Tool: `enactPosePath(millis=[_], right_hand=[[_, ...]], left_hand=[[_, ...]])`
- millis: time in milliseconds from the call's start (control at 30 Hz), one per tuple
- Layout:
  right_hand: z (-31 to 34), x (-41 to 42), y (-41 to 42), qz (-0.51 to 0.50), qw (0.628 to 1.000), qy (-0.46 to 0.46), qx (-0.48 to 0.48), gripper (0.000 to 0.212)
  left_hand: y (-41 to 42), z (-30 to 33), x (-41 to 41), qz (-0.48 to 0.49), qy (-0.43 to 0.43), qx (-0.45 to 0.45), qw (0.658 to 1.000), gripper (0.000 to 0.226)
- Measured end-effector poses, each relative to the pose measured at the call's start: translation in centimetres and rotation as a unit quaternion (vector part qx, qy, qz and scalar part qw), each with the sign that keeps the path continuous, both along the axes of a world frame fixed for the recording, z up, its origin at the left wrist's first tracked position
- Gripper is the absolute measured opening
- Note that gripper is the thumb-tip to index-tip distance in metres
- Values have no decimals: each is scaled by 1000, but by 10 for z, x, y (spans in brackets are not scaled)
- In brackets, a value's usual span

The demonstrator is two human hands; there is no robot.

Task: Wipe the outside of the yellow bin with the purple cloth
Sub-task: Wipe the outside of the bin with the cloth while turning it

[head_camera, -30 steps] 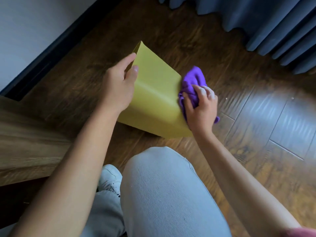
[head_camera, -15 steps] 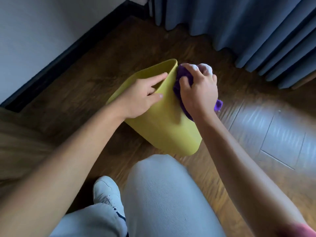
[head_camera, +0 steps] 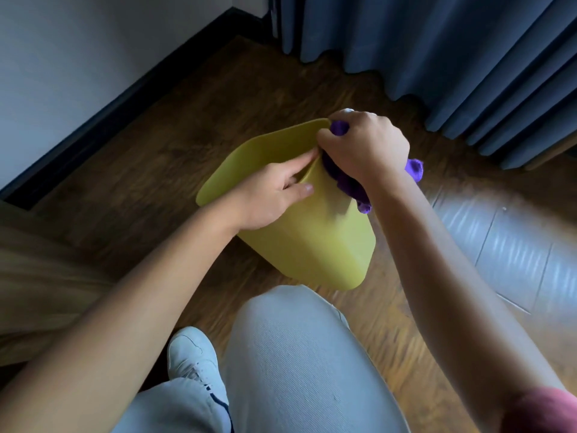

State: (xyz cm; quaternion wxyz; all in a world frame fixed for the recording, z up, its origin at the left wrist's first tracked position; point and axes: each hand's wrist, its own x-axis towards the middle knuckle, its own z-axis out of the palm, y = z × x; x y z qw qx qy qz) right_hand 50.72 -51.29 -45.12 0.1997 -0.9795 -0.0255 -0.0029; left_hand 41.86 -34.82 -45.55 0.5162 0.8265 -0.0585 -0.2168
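Note:
The yellow bin point(head_camera: 315, 242) is tilted on the wooden floor, its mouth turned away from me and its base near my knee. My left hand point(head_camera: 271, 192) grips the near rim, fingers inside and thumb on the outer wall. My right hand point(head_camera: 365, 148) is closed on the bunched purple cloth point(head_camera: 346, 182) and presses it against the bin's right outer side close to the rim. Bits of cloth stick out above my fingers and behind my wrist.
A dark skirting board point(head_camera: 131, 98) and white wall run along the left. Blue curtains point(head_camera: 452, 57) hang at the back right. A wooden furniture edge point(head_camera: 37, 276) is at the left. My grey-trousered knee point(head_camera: 299, 354) and white shoe point(head_camera: 193, 354) are in the foreground.
My right hand slid the cloth along the bin's side up to the rim. My left hand shifted from the bin's edge to gripping the rim. The view tilted, showing more curtain.

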Motion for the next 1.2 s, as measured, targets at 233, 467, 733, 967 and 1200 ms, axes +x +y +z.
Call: enactPosePath(millis=[233,467,733,967,1200], right_hand=[[3,4,-5,-23,1000,10,3,36],[2,7,-7,-19,1000,-4,7,29],[12,-18,-26,81,990,95,-70,78],[8,-20,-31,66,993,32,-92,60],[14,37,0,88,994,41,-47,61]], left_hand=[[56,-24,-4,181,-90,105,974,45],[93,-105,-10,289,151,139,935,46],[92,-109,-17,355,110,72,926,61],[83,-93,-16,346,86,53,933,59],[112,-31,-33,403,35,117,907,62]])
